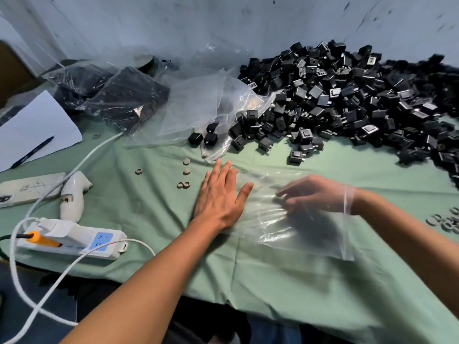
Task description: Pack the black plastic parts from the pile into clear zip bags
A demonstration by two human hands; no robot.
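green cloth table (273, 281), pale wall (173, 26), left hand (221, 194) flat, right hand (315, 194) (blurred) inside clear bag (310, 234), fingers unclear

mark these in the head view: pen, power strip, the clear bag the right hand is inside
pen (32, 152), head view, mid-barrel, lying on white paper.
power strip (74, 242), head view, white top face.
clear bag (308, 234), head view, lower flat panel, below right hand (310, 193).
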